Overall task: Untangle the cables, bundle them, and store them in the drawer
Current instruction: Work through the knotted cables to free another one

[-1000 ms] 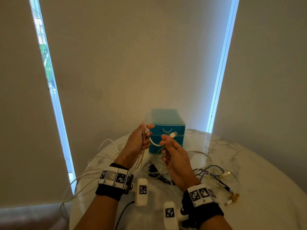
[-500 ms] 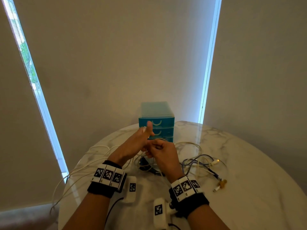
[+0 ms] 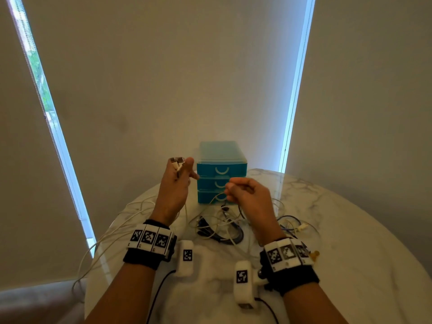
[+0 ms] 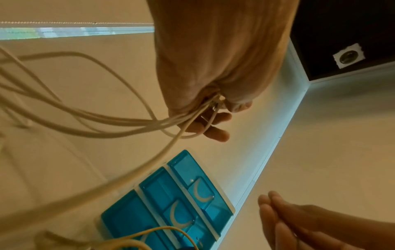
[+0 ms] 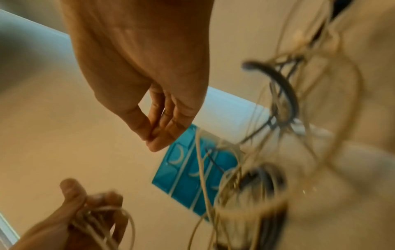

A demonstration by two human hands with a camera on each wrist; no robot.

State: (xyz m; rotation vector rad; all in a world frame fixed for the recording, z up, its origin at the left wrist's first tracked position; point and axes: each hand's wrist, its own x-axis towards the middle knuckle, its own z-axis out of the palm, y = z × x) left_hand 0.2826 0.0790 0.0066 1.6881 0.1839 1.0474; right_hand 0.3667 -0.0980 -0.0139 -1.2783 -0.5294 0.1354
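Observation:
My left hand (image 3: 183, 170) is raised left of the blue three-drawer unit (image 3: 221, 170) and grips white cable plugs (image 3: 176, 162). Several white cable strands (image 4: 132, 123) run through its fist (image 4: 213, 116) and trail off to the left. My right hand (image 3: 233, 189) hovers in front of the lower drawers, thumb pressed to fingertips (image 5: 155, 136). A thin white cable (image 3: 216, 198) rises to that pinch from the tangle (image 3: 219, 228) of white, black and blue cables on the marble table (image 3: 339, 242). All drawers (image 4: 171, 199) look closed.
The round table ends close on the left, where white loops (image 3: 109, 235) hang over its rim. More cable ends, one with a gold plug (image 3: 313, 254), lie behind my right wrist. Beige blinds stand right behind the drawer unit.
The hands met in front of the drawers half a second ago. They have since parted: the left rose with the plugs, the right drew away to the right and lower.

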